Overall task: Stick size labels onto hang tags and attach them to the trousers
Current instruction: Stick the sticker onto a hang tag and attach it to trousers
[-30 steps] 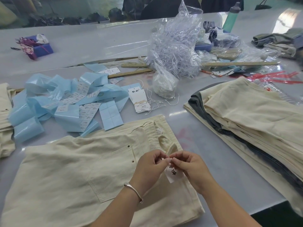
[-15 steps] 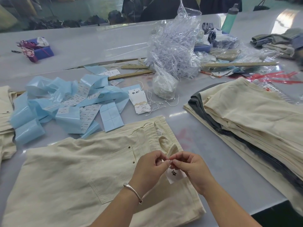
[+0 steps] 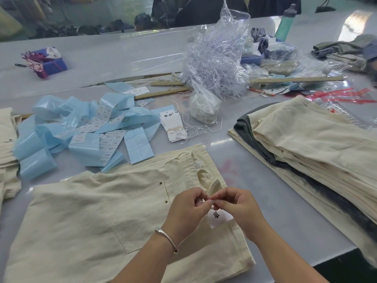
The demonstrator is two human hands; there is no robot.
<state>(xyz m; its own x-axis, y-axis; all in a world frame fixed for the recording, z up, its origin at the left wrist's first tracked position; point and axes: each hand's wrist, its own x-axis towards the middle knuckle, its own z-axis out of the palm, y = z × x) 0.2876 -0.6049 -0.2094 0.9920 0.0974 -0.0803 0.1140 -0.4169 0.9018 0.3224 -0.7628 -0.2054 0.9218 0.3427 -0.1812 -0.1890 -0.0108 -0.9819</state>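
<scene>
Both the left hand and right hand pinch the hang tag string at the trousers belt loop. The tag looks light and stiffish and its string thin and fiddly, so fingertips right at the knot are probably best.

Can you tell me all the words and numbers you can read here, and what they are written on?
"1103#" – on the white size labels on the blue backing strips.
Black brush characters – on the top hang tag of the stack; too blurred to read surely.
One black character – on the hang tag under the left hand and right hand; unreadable.
Small print on the trousers' waistband label – too small.
</scene>
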